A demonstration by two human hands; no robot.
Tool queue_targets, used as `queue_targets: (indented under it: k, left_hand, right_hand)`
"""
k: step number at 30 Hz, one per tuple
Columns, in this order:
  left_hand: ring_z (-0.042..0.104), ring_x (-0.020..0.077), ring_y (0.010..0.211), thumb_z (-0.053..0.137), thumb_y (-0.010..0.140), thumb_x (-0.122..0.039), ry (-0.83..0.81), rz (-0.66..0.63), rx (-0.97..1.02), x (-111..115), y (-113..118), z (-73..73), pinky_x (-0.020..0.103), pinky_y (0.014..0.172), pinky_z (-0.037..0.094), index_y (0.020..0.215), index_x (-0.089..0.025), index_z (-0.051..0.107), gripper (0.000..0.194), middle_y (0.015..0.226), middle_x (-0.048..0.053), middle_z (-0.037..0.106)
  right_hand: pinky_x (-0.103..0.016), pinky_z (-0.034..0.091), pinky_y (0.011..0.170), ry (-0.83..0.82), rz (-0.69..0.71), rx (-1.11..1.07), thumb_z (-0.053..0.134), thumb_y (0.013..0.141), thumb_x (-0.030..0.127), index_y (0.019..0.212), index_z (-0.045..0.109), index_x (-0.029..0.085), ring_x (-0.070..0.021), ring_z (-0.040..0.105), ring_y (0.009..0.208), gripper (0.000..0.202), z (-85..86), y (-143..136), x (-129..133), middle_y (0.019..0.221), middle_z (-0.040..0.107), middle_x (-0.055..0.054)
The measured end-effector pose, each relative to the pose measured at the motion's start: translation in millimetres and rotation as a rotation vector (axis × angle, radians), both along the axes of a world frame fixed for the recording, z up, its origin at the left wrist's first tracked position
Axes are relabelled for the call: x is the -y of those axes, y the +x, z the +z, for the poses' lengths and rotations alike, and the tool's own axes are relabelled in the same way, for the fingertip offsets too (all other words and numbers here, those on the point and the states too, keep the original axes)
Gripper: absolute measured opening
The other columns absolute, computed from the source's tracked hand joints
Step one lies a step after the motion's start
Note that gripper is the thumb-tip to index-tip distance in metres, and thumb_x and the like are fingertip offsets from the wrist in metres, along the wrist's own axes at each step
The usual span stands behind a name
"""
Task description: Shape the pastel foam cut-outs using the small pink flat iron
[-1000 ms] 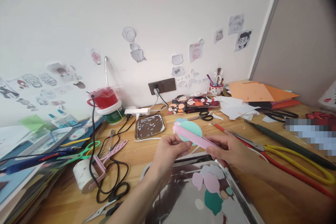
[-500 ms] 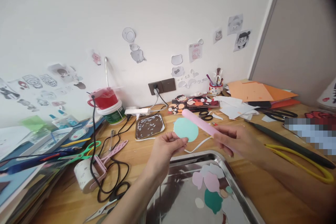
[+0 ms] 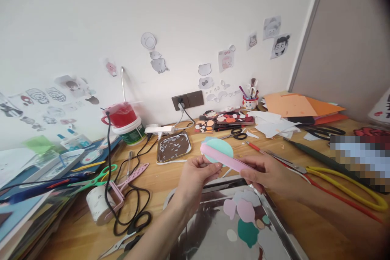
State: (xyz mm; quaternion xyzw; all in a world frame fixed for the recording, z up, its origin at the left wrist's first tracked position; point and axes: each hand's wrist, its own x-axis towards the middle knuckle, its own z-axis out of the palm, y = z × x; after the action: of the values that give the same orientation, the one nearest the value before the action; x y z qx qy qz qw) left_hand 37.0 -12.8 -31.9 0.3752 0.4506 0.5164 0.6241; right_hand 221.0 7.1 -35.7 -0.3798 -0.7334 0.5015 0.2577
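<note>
My left hand (image 3: 195,178) pinches the lower edge of a mint-green paper disc (image 3: 221,147) above the wooden desk. My right hand (image 3: 268,174) holds a long pink stick-shaped tool (image 3: 225,160) whose far end lies across the front of the disc. Both hands hover just beyond the far rim of a shiny metal tray (image 3: 274,219) that holds pink, teal and white paper cut-outs (image 3: 243,221).
A brown tray (image 3: 173,146) with scraps, black scissors (image 3: 237,133), a pen cup (image 3: 250,101) and orange paper sheets (image 3: 298,107) lie behind. Red- and yellow-handled shears (image 3: 335,189) lie right. Left: tape dispenser (image 3: 102,203), black cable (image 3: 128,207), green scissors (image 3: 97,176), red cup on a tub (image 3: 124,124).
Half a second ago the pink tool was lifted away to the right of the disc; now it lies across the disc's front again, as it did one second ago.
</note>
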Motion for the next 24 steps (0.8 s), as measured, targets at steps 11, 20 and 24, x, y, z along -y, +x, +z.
queue_targets:
  k: [11, 20, 24]
  left_hand:
    - [0.05, 0.0047, 0.055, 0.069, 0.056, -0.017, 0.029, -0.045, 0.04, 1.7, -4.9, -0.5, 0.016, 0.059, 0.041, 0.061, -0.011, 0.058, 0.013, 0.058, -0.001, 0.056]
    - [0.05, 0.0047, 0.058, 0.069, 0.055, -0.017, 0.045, 0.01, 0.015, -2.8, -10.8, 0.1, 0.017, 0.063, 0.042, 0.061, -0.011, 0.058, 0.013, 0.062, -0.001, 0.056]
    - [0.05, 0.0052, 0.057, 0.068, 0.056, -0.021, 0.054, 0.029, -0.012, -1.7, -9.7, 1.0, 0.017, 0.062, 0.041, 0.062, -0.012, 0.06, 0.014, 0.061, -0.001, 0.055]
  right_hand:
    - [-0.017, 0.028, 0.038, 0.025, -0.015, -0.025, 0.043, 0.078, 0.039, 0.083, 0.054, 0.019, -0.0053, 0.041, 0.041, 0.023, 6.2, 6.5, -1.8, 0.055, 0.043, 0.005]
    - [-0.015, 0.03, 0.037, 0.021, -0.134, -0.119, 0.044, 0.078, 0.04, 0.068, 0.05, 0.017, -0.0042, 0.039, 0.041, 0.026, 11.9, 18.4, -12.7, 0.056, 0.044, 0.005]
    - [-0.017, 0.031, 0.039, -0.003, -0.076, -0.055, 0.047, 0.076, 0.04, 0.083, 0.055, 0.019, -0.005, 0.039, 0.041, 0.024, 12.9, 16.9, -9.5, 0.055, 0.044, 0.005]
